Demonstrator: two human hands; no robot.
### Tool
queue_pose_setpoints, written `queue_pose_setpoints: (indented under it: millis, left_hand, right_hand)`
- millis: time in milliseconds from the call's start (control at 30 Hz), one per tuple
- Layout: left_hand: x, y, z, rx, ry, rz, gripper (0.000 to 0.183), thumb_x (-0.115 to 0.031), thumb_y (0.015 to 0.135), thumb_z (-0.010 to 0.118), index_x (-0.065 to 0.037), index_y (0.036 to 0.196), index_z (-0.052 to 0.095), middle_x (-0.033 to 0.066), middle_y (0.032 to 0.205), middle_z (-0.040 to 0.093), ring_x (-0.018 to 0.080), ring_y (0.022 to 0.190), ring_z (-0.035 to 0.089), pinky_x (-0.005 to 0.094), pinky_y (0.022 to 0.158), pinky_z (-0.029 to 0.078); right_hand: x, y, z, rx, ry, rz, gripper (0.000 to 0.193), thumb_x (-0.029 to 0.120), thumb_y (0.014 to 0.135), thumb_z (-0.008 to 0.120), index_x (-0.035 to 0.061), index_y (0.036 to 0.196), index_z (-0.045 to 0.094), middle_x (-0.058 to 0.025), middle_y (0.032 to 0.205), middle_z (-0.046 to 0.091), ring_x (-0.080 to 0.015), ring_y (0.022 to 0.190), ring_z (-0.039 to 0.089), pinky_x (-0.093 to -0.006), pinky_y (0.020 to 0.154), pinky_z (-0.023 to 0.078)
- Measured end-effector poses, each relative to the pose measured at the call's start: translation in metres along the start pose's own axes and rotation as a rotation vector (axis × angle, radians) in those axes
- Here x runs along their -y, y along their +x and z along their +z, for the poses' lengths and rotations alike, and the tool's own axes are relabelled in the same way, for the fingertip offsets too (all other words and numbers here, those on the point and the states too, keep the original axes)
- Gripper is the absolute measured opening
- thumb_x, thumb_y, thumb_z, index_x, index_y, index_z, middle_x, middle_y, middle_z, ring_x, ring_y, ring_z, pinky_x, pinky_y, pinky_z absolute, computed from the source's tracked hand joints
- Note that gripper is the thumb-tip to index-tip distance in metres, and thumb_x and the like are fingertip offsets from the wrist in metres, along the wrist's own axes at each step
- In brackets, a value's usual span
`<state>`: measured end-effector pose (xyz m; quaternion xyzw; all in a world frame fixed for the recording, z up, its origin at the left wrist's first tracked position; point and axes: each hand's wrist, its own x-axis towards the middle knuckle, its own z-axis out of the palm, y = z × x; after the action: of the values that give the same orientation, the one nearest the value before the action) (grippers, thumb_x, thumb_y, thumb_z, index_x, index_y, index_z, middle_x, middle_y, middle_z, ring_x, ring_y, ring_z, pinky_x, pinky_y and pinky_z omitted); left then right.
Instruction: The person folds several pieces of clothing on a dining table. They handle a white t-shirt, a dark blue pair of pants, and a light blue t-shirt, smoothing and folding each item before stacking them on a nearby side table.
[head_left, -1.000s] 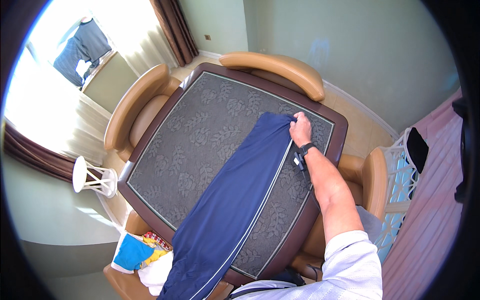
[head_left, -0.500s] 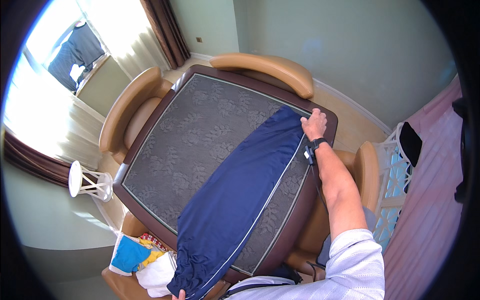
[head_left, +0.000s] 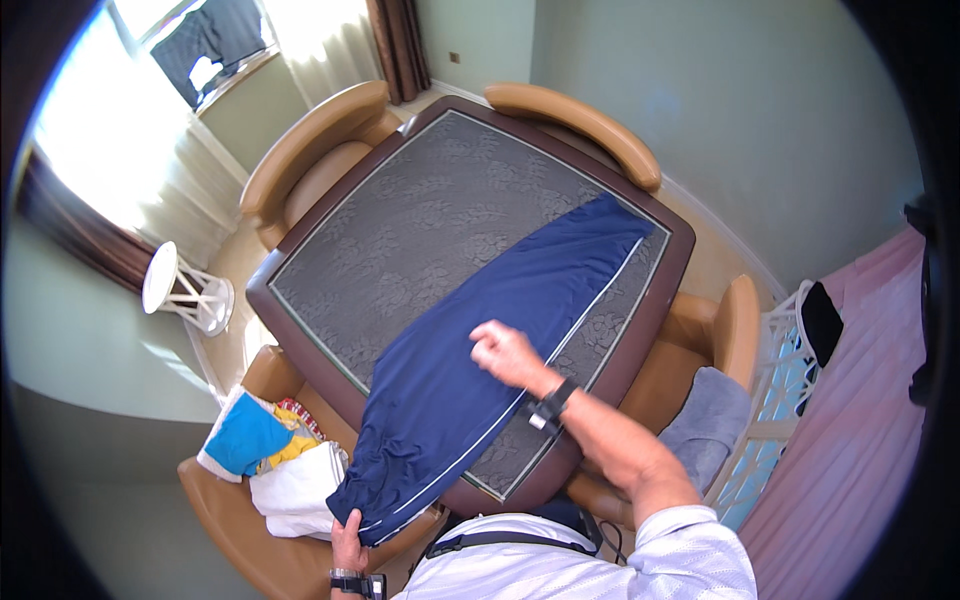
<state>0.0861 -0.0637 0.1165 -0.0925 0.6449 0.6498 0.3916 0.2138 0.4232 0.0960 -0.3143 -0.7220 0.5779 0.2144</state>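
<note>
A pair of navy blue trousers (head_left: 500, 310) with thin white piping along one side lies folded lengthwise across the table. Its narrow leg end reaches the table's far right corner. The gathered waist end hangs over the near edge. My left hand (head_left: 348, 540) grips that waist end, thumb on top. My right hand (head_left: 505, 352) is over the middle of the trousers, its fingers curled in with no cloth seen in them. Whether it touches the fabric is hard to tell. Both wrists wear black straps with small devices.
The table (head_left: 400, 220) has a dark grey patterned top and brown rim. Tan armchairs (head_left: 310, 165) surround it. One near left holds folded clothes (head_left: 295, 495); one at right holds a grey cloth (head_left: 705, 420). A white stool (head_left: 190, 290) and white rack (head_left: 775, 400) stand farther out.
My right hand has let go of the trousers' far end and come back toward their middle, fingers curling. My left hand stays on the waist end. The view has shifted.
</note>
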Motion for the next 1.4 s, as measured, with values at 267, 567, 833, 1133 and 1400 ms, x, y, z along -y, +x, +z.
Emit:
queue_pose_setpoints:
  millis: [267, 567, 833, 1133, 1400]
  left_hand:
    - [0.033, 0.018, -0.021, 0.096, -0.129, -0.016, 0.053, -0.002, 0.095, 0.071, -0.001, 0.146, 0.058, 0.0098, 0.138, 0.069, 0.0241, 0.123, 0.068, 0.04, 0.109, 0.054]
    - [0.036, 0.013, -0.03, 0.202, -0.232, 0.03, 0.064, 0.001, 0.095, 0.073, -0.003, 0.154, 0.049, 0.009, 0.144, 0.065, 0.0245, 0.13, 0.064, 0.041, 0.114, 0.05]
    - [-0.043, -0.008, 0.016, 0.381, -0.253, 0.224, 0.067, -0.007, 0.098, 0.072, -0.001, 0.157, 0.042, 0.0131, 0.153, 0.056, 0.0267, 0.136, 0.06, 0.0423, 0.116, 0.049]
    - [-0.124, 0.027, 0.173, 0.48, -0.105, 0.291, 0.064, -0.003, 0.103, 0.065, -0.001, 0.16, 0.036, 0.0087, 0.131, 0.064, 0.0146, 0.109, 0.068, 0.0318, 0.091, 0.059]
    - [-0.083, 0.084, 0.318, 0.591, 0.311, 0.097, 0.099, -0.018, 0.1, 0.077, 0.001, 0.169, 0.008, 0.0107, 0.102, 0.064, 0.017, 0.074, 0.069, 0.0339, 0.063, 0.065]
  right_hand:
    - [0.016, -0.076, 0.14, 0.459, 0.266, 0.363, 0.05, 0.015, 0.1, 0.068, 0.004, 0.148, 0.055, -0.0074, 0.116, 0.07, -0.0147, 0.081, 0.071, -0.0308, 0.065, 0.06]
    - [-0.003, -0.096, 0.172, 0.3, -0.247, -0.008, 0.051, 0.015, 0.098, 0.069, 0.0036, 0.146, 0.055, -0.0096, 0.104, 0.073, -0.0257, 0.094, 0.074, -0.0381, 0.083, 0.06]
    - [-0.014, -0.106, 0.181, 0.445, 0.093, 0.266, 0.054, 0.027, 0.097, 0.075, 0.0039, 0.144, 0.06, -0.0104, 0.118, 0.075, -0.0214, 0.107, 0.072, -0.0363, 0.094, 0.056]
    - [0.019, -0.126, 0.093, 0.411, 0.559, 0.4, 0.062, 0.053, 0.112, 0.052, 0.0045, 0.15, 0.055, -0.0148, 0.137, 0.067, -0.021, 0.119, 0.066, -0.0381, 0.103, 0.054]
    - [-0.016, -0.133, 0.026, -0.061, 1.047, 0.414, 0.075, 0.06, 0.11, 0.052, 0.0023, 0.156, 0.045, -0.0191, 0.142, 0.063, -0.0271, 0.128, 0.063, -0.0428, 0.109, 0.049]
